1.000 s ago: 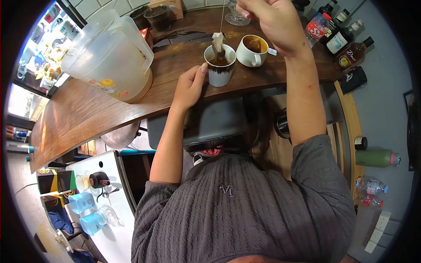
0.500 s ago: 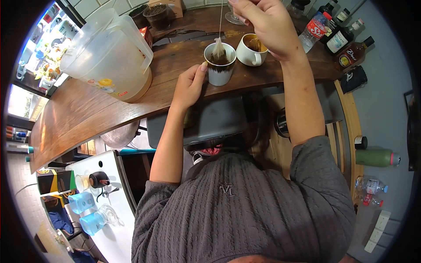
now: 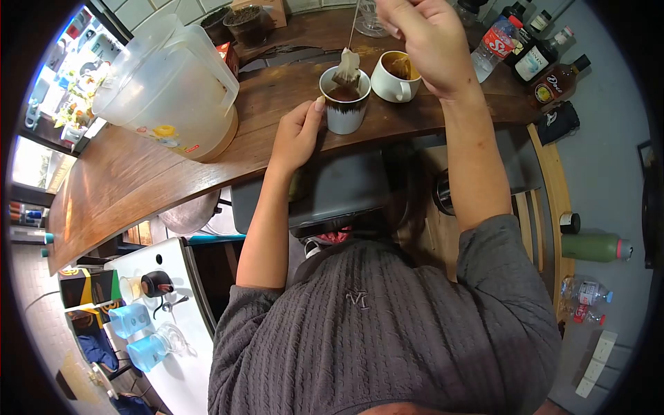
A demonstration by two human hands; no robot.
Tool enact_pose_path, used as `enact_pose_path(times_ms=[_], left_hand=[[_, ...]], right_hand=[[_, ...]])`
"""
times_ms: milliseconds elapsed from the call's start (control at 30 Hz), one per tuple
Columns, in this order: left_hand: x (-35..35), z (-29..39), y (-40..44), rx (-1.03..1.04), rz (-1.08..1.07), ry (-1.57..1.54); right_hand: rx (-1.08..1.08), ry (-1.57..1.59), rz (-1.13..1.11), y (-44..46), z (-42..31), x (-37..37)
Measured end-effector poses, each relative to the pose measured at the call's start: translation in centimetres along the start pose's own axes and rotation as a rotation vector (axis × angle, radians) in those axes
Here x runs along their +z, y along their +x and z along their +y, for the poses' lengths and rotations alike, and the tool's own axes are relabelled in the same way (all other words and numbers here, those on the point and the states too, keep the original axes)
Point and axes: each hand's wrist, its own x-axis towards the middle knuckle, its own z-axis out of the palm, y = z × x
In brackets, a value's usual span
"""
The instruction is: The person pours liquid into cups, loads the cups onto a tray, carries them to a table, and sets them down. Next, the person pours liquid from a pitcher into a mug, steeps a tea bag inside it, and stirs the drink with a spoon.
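Observation:
My left hand (image 3: 297, 133) is closed at the left side of a white cup (image 3: 345, 122) with a dark brown jagged band, its thumb at the rim. Its other fingers are curled and partly hidden. Dark reddish-brown liquid shows inside the cup. Over the cup's mouth hangs a tea bag (image 3: 350, 63), pale at the top and dark lower down, partly inside the rim. Above and to the right, my right hand (image 3: 437, 48) pinches the tea bag's string near the frame's top edge. A round white mug (image 3: 389, 88) with a brownish-yellow inside stands right beside the cup.
A large translucent plastic pitcher (image 3: 181, 97) stands on the wooden counter (image 3: 138, 176) at left. Potted soil (image 3: 247, 26) and a clear glass (image 3: 372, 25) are behind. Several bottles, including a plastic water bottle (image 3: 496, 47) and a brown bottle (image 3: 555, 86), line the right.
My right hand has moved slightly right, and the tea bag has risen and tilted a little higher out of the cup. My left hand stays at the cup.

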Motion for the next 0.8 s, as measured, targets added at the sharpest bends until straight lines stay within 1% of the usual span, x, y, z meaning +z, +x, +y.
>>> enact_pose_path(times_ms=[133, 200, 333, 400, 500, 533, 633, 667, 800], left_hand=[[-0.1, -0.4, 0.0, 0.021, -0.007, 0.004], [-0.1, -0.5, 0.1, 0.018, -0.007, -0.004], [-0.1, -0.3, 0.0, 0.031, -0.003, 0.028], [0.0, -0.3, 0.0, 0.035, -0.003, 0.025], [0.1, -0.1, 0.0, 0.033, -0.004, 0.011], [0.1, 0.0, 0.0, 0.027, -0.001, -0.001], [-0.1, -0.3, 0.0, 0.04, -0.013, -0.002], [-0.1, -0.4, 0.0, 0.041, -0.015, -0.001], [0.0, -0.5, 0.1, 0.035, -0.025, -0.022]], right_hand=[[0.005, 0.027, -0.038, -0.1, -0.4, 0.3], [0.005, -0.083, -0.064, -0.1, -0.8, 0.5], [-0.057, -0.072, -0.014, 0.5, 0.1, -0.1], [0.011, -0.086, -0.11, 0.4, -0.5, -0.3], [0.007, -0.006, -0.031, 1.3, -0.7, -1.4], [-0.033, -0.038, 0.006, 1.7, -1.1, -1.7], [-0.026, -0.034, 0.052, 2.3, -2.3, -3.3], [-0.071, -0.03, 0.049, 2.7, -2.3, -3.7], [-0.057, -0.132, 0.083, 2.8, -2.3, -4.8]])
